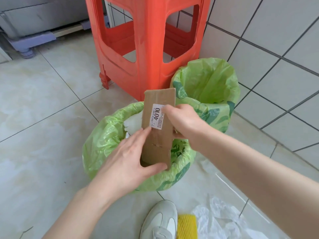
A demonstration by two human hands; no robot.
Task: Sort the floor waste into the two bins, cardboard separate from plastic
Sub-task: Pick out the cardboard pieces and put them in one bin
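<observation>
Cardboard strip [158,128] stands upright over the near bin [96,140], lower end inside; my left hand [127,159] and right hand [184,123] fingers grip it.

Both hands, left hand [127,157] and right hand [183,123], hold cardboard [158,135] upright over near bin [96,145]; far bin [207,83] beside stool [148,40].
</observation>
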